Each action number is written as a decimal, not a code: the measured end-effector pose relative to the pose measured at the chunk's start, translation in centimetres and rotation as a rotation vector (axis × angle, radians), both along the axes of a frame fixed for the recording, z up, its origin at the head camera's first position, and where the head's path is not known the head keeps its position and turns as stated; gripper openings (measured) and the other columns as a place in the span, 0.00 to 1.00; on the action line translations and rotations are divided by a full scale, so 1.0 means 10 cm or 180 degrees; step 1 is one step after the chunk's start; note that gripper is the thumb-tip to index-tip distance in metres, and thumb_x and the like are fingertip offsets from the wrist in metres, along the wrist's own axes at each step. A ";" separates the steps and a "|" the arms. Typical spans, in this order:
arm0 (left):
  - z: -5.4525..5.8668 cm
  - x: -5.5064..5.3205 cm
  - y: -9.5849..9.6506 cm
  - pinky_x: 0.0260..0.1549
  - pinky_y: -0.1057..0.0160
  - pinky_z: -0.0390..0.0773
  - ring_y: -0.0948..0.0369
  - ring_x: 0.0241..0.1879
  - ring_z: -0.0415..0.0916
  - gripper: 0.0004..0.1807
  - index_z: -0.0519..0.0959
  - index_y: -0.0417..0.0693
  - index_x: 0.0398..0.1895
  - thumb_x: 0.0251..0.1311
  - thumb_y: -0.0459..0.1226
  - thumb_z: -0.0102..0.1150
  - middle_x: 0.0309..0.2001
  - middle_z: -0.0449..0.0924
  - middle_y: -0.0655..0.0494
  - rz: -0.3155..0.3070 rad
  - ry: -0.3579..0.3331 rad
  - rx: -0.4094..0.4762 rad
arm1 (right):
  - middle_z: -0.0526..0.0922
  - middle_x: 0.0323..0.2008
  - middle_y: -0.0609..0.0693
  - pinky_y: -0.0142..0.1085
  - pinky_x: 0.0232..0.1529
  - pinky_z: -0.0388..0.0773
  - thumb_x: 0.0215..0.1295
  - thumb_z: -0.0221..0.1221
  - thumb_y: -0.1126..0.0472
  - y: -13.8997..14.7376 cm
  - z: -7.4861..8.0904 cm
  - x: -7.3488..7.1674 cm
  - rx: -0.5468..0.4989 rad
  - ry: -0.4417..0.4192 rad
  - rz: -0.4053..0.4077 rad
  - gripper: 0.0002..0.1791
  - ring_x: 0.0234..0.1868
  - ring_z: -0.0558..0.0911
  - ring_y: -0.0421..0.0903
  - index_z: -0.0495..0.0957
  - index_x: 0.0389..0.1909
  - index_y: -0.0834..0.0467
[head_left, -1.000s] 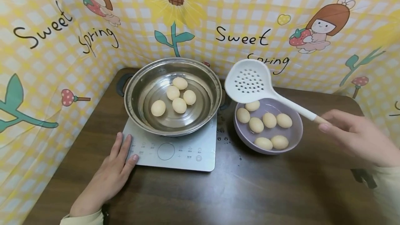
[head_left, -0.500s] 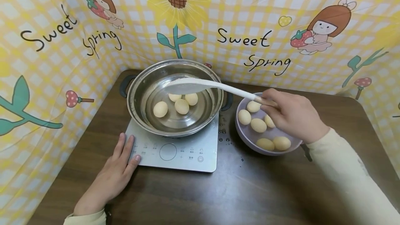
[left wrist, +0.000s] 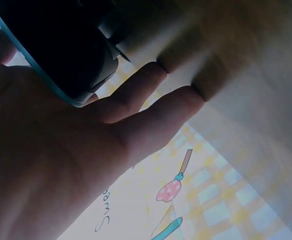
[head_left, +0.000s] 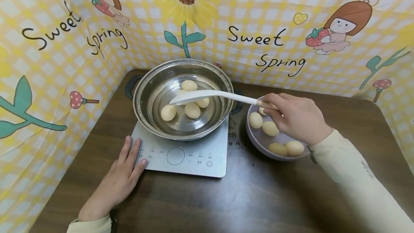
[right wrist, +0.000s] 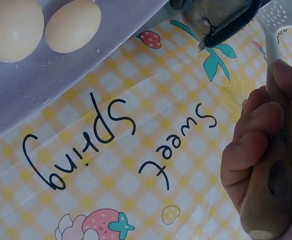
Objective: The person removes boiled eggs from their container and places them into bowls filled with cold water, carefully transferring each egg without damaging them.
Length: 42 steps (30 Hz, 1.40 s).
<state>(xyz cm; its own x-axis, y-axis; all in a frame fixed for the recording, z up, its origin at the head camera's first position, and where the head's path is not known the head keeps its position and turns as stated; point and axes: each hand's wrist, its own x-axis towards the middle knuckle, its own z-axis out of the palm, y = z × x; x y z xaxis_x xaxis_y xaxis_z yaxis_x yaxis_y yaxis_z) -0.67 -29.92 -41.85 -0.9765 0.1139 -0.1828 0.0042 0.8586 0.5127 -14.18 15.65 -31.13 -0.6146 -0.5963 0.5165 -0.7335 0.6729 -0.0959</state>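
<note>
My right hand (head_left: 299, 119) grips the wooden handle of a white skimmer (head_left: 223, 92), its perforated head tilted over the eggs (head_left: 192, 111) in a steel pot (head_left: 140, 112) of water. The head overlaps some of these eggs in the head view. In the right wrist view the fingers curl round the skimmer's thick handle (right wrist: 271, 200). My left hand (head_left: 119, 177) rests at the left edge of the white induction cooker (head_left: 207, 150) under the pot, fingers straight. In the left wrist view this hand (left wrist: 85, 145) lies beside the cooker's dark underside.
A purple bowl (head_left: 257, 139) with several eggs (head_left: 270, 128) stands right of the pot, partly hidden by the right hand. Water drops (head_left: 233, 137) lie between cooker and bowl. A checked cloth (head_left: 268, 3) covers the walls behind the wooden table (head_left: 258, 197).
My right hand has swung the skimmer left from over the bowl to the pot, then tilted its head lower among the eggs. The left hand has stayed at the cooker's edge.
</note>
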 end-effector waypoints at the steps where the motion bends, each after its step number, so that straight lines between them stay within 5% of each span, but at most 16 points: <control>1: 0.00 0.00 0.00 0.59 0.23 0.53 0.26 0.72 0.42 0.39 0.36 0.47 0.82 0.80 0.53 0.37 0.80 0.21 0.45 -0.0002 0.0004 0.0007 | 0.83 0.30 0.42 0.38 0.14 0.63 0.60 0.69 0.62 0.01 0.00 0.00 0.0014 -0.0012 0.0011 0.13 0.17 0.69 0.39 0.82 0.46 0.50; 7: 0.00 0.00 0.00 0.59 0.24 0.52 0.27 0.72 0.42 0.39 0.36 0.47 0.82 0.80 0.53 0.37 0.80 0.21 0.45 -0.0005 0.0015 0.0016 | 0.82 0.31 0.39 0.36 0.15 0.62 0.61 0.69 0.60 0.04 0.01 0.02 0.0081 -0.0134 0.0094 0.11 0.17 0.68 0.38 0.81 0.43 0.47; 15: 0.00 -0.01 0.01 0.59 0.23 0.52 0.27 0.72 0.41 0.39 0.36 0.48 0.82 0.80 0.53 0.37 0.80 0.21 0.45 -0.0012 0.0016 0.0012 | 0.72 0.20 0.35 0.33 0.15 0.60 0.57 0.71 0.63 0.13 -0.03 0.06 0.0029 -0.0208 0.0267 0.11 0.17 0.63 0.34 0.80 0.37 0.48; 24: 0.02 -0.02 0.01 0.59 0.24 0.52 0.28 0.73 0.41 0.39 0.36 0.48 0.82 0.80 0.53 0.37 0.80 0.21 0.46 -0.0014 0.0007 0.0003 | 0.74 0.20 0.31 0.31 0.16 0.59 0.53 0.71 0.65 0.22 -0.05 0.09 0.0033 -0.0330 0.0386 0.13 0.16 0.60 0.31 0.81 0.37 0.48; 36: 0.00 -0.02 0.01 0.59 0.24 0.52 0.27 0.72 0.42 0.39 0.36 0.47 0.82 0.80 0.53 0.36 0.80 0.21 0.44 0.0000 0.0011 -0.0034 | 0.61 0.15 0.31 0.31 0.16 0.57 0.61 0.70 0.60 0.10 0.05 0.06 0.0287 -0.0715 0.0486 0.09 0.13 0.56 0.29 0.77 0.32 0.47; 42: 0.00 -0.01 0.01 0.59 0.24 0.52 0.28 0.73 0.41 0.39 0.37 0.46 0.82 0.80 0.53 0.37 0.80 0.22 0.44 0.0007 0.0022 -0.0025 | 0.63 0.17 0.31 0.32 0.18 0.60 0.69 0.64 0.61 0.02 0.16 0.02 0.0452 -0.1130 0.0463 0.05 0.13 0.57 0.30 0.79 0.34 0.49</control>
